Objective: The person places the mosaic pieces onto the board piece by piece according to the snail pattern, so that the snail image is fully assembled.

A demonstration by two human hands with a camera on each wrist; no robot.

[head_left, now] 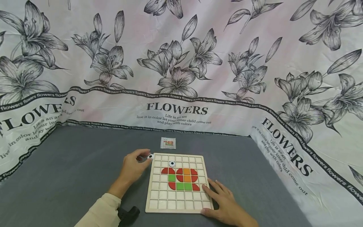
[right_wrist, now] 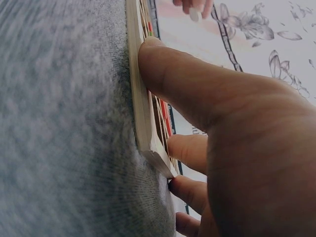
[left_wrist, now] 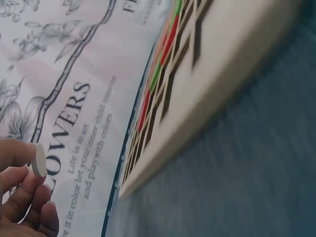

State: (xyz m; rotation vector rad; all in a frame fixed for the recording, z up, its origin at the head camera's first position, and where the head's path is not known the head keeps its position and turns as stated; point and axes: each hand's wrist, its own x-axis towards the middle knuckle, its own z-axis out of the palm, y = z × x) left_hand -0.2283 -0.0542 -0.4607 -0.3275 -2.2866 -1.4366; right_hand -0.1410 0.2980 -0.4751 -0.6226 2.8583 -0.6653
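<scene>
My left hand (head_left: 134, 167) pinches a small white disc (head_left: 150, 156) with a black dot between thumb and fingertips, at the far left corner of a wooden grid board (head_left: 167, 211). In the left wrist view the disc (left_wrist: 39, 160) shows its plain side, held above the board's level. On the board lie red, orange and green tiles (head_left: 180, 186), some with rounded edges. A second dotted white disc (head_left: 171, 164) sits in a square above them. My right hand (head_left: 224, 201) rests spread along the board's right edge, its thumb (right_wrist: 168, 64) over the near rim.
A small card (head_left: 168, 143) with a coloured grid picture lies behind the board. The grey cloth (head_left: 93, 157) under everything meets a flower-printed curtain (head_left: 178, 110) at the back and sides. A black strap (head_left: 129, 216) is on the left wrist.
</scene>
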